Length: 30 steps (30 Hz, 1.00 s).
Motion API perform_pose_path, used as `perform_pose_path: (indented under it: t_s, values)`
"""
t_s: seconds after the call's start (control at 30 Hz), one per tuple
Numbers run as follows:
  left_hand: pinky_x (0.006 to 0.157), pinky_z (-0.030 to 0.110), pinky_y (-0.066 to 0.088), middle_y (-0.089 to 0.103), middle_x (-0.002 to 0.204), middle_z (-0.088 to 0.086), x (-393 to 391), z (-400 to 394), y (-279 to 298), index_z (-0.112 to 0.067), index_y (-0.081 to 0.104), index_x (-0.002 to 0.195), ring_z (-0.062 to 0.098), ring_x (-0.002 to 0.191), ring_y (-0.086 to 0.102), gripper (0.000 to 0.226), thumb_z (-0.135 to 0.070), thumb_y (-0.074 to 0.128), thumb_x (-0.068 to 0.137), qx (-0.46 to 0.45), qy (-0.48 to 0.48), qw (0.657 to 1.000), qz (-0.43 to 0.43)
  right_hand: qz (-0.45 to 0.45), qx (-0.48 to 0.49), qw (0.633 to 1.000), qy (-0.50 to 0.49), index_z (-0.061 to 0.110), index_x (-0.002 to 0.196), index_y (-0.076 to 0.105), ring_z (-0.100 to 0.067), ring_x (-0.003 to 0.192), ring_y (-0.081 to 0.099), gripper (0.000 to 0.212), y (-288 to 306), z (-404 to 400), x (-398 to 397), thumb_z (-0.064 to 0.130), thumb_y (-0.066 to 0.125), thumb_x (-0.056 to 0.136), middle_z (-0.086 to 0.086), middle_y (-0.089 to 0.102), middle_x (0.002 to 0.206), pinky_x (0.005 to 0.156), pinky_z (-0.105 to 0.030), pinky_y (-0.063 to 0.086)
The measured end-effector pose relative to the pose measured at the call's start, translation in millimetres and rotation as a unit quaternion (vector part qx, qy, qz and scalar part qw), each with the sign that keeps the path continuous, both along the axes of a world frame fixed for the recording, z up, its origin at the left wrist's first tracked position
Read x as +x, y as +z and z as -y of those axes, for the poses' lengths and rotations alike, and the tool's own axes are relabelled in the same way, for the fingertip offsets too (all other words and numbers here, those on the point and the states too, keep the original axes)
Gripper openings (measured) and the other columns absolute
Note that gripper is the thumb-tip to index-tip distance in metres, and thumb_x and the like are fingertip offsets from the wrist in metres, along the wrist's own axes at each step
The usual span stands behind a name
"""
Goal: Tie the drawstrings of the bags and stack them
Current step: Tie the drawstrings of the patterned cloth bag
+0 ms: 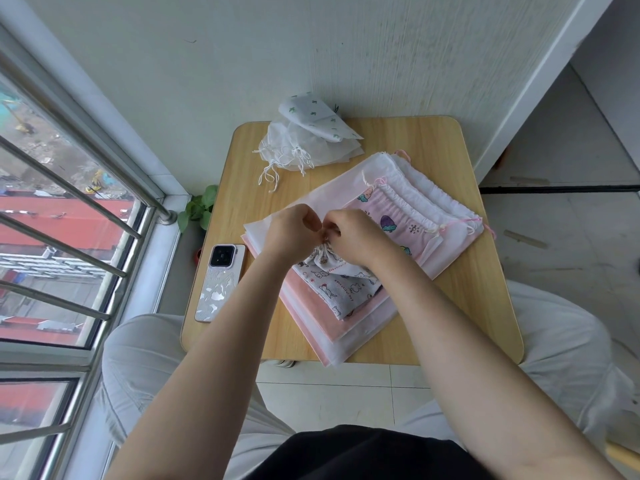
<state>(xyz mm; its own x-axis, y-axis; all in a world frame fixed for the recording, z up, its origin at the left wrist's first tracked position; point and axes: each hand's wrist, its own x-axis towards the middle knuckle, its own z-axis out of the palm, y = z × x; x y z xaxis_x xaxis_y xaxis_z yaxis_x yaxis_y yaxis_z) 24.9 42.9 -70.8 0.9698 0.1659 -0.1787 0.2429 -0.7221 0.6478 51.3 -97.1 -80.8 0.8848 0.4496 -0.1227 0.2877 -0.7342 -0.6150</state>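
A small grey bag with cartoon animal prints lies on top of a layered pile of pink and white bags on the wooden table. Its gathered mouth points away from me. My left hand and my right hand meet just above that mouth, and both pinch its drawstring between curled fingers. The string itself is mostly hidden by my fingers. A pink bag with fruit prints and white drawstring bags lie fanned out on the far right of the pile.
At the table's far left corner sits a heap of white mesh bags with loose strings, under a white bag with green prints. A phone lies along the left edge. A plant and window bars stand left.
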Motion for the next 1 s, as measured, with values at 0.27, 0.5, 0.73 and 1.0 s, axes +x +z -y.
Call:
perform_pose_path:
  t_s: [0.27,0.5,0.73,1.0]
  values:
    - [0.067,0.027,0.051,0.065,0.086,-0.002,-4.8,1.5,-7.7,-0.018,0.051,0.083,0.014,0.078,0.066,0.025,-0.005,0.073,0.079,-0.005,-0.044,0.991,0.123,-0.398,0.305,0.855,-0.135,0.006,0.088,0.055,-0.012,0.051,0.038,0.015,-3.4,11.9,7.8,0.009,0.048,0.1,-0.003,0.043,0.063,0.043,-0.021,0.028]
    - [0.073,0.017,0.051,0.061,0.098,-0.001,-6.9,4.1,-17.5,-0.016,0.072,0.084,0.009,0.081,0.063,0.016,-0.023,0.081,0.074,-0.042,-0.034,0.992,0.117,-0.443,0.354,0.802,-0.187,0.01,0.069,0.057,-0.012,0.049,0.037,0.027,-5.1,11.2,8.9,0.012,0.055,0.096,-0.003,0.042,0.06,0.042,-0.022,0.028]
    - [0.058,0.009,0.035,0.061,0.078,-0.008,-3.1,1.2,-15.5,-0.017,0.074,0.083,0.003,0.068,0.052,0.013,-0.029,0.078,0.08,0.031,-0.026,0.994,0.097,-0.421,0.355,0.812,-0.192,0.003,0.078,0.062,-0.013,0.051,0.043,0.015,-5.1,15.7,7.7,0.007,0.062,0.093,-0.005,0.048,0.061,0.047,-0.023,0.032]
    - [0.066,0.026,0.045,0.061,0.075,-0.006,-0.7,0.5,-20.2,-0.016,0.066,0.084,0.018,0.078,0.06,0.01,-0.025,0.064,0.088,0.031,-0.066,0.996,0.046,-0.414,0.399,0.797,-0.183,0.001,0.087,0.066,-0.014,0.057,0.056,0.013,-6.2,19.9,5.6,-0.009,0.058,0.09,-0.007,0.063,0.065,0.052,-0.021,0.051]
